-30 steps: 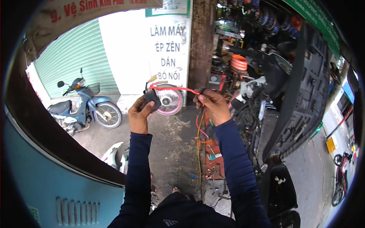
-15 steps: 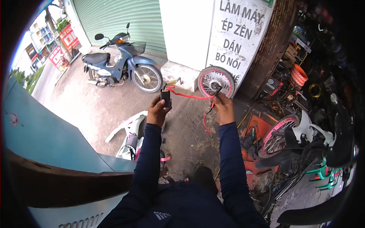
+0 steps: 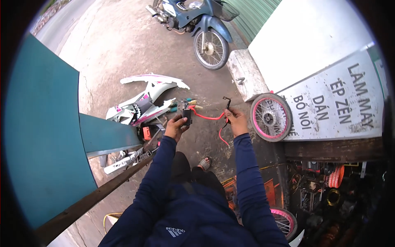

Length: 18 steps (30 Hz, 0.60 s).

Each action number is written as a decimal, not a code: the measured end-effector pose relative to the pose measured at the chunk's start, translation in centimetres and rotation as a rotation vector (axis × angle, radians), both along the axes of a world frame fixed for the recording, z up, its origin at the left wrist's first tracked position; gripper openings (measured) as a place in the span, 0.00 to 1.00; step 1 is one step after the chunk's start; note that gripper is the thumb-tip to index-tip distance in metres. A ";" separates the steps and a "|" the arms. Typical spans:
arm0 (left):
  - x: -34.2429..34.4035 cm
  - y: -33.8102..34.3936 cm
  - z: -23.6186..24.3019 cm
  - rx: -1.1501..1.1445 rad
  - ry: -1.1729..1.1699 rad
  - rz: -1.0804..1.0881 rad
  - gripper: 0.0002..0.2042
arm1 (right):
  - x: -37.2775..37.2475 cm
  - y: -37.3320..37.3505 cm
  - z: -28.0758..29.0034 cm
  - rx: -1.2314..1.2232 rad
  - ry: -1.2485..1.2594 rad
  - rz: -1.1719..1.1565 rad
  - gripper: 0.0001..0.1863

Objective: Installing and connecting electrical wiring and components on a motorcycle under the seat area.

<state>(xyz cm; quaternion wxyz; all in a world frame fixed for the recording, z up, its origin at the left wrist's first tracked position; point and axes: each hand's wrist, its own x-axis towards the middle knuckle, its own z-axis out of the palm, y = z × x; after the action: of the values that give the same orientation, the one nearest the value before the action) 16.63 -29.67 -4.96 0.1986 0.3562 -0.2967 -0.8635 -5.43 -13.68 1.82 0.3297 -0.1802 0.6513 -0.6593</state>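
Note:
My left hand [image 3: 175,128] is closed round a small black box-shaped electrical part [image 3: 187,117], held upright with the thumb across its side. Pale connectors [image 3: 192,103] show at its upper end; I cannot tell how they are joined to it. From the part a red wire [image 3: 209,118] runs over to my right hand [image 3: 238,122], sagging slightly. That hand pinches a thin black piece with a bent, hooked end [image 3: 227,101]. Below the right fingers dangles a loose red wire end [image 3: 222,136]. Both hands are held out before me, above the ground.
White and pink motorbike fairings [image 3: 148,96] lie on the ground ahead to the left. A blue motorbike [image 3: 193,18] is parked beyond. One pink-rimmed wheel [image 3: 271,117] leans by a white signboard [image 3: 333,99]. Blue-green panels [image 3: 45,123] rise at left; workshop clutter [image 3: 329,197] fills the lower right.
My view has turned to the right and tilted down, so the parked motorbike sits higher in the picture. Both hands keep their hold on the black part and the wired piece.

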 end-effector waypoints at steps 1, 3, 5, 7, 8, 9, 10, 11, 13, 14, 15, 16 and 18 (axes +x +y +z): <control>0.4 0.3 -1.5 0.023 -0.050 0.088 0.22 | -0.8 -1.5 -1.7 0.054 0.016 0.062 0.13; 1.6 0.4 -4.7 0.085 -0.126 0.206 0.23 | -1.8 -5.1 -4.8 0.107 0.033 0.173 0.14; 2.9 0.1 -7.9 0.148 -0.232 0.310 0.26 | -1.3 -8.5 -8.1 0.285 0.047 0.245 0.15; 3.7 -0.2 -11.0 0.232 -0.278 0.392 0.27 | -0.9 -10.8 -12.1 0.319 0.033 0.281 0.16; 4.2 -0.4 -12.5 0.272 -0.289 0.419 0.29 | -0.2 -11.9 -14.0 0.374 0.038 0.303 0.16; 4.0 -0.8 -14.1 0.284 -0.308 0.451 0.28 | -0.2 -13.1 -15.8 0.428 0.052 0.323 0.15; 3.9 -1.1 -16.1 0.299 -0.329 0.481 0.26 | -0.2 -14.4 -18.0 0.432 0.056 0.355 0.15; 3.9 -1.4 -18.4 0.312 -0.327 0.513 0.26 | -0.2 -15.6 -20.2 0.461 0.062 0.401 0.15; 3.1 -2.5 -24.0 0.282 -0.328 0.573 0.21 | -1.0 -18.2 -26.0 0.507 0.079 0.464 0.14; 3.9 -3.3 -27.3 0.295 -0.337 0.603 0.21 | -0.2 -19.7 -29.4 0.505 0.048 0.507 0.14; 4.6 -3.9 -30.6 0.213 -0.459 0.629 0.21 | 0.4 -21.0 -32.9 0.507 0.016 0.547 0.13; 6.7 -3.3 -33.7 0.141 -0.614 0.669 0.20 | 2.8 -22.0 -36.6 0.523 -0.014 0.605 0.13; 6.5 -4.2 -38.7 0.102 -0.717 0.637 0.22 | 3.4 -23.8 -43.4 0.503 -0.101 0.597 0.10</control>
<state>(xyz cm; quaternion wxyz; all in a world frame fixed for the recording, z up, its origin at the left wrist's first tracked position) 23.12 -33.85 -43.66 0.3207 0.7140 -0.1798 -0.5959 -2.05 -37.53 -41.59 0.5723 -0.2427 0.6945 -0.3622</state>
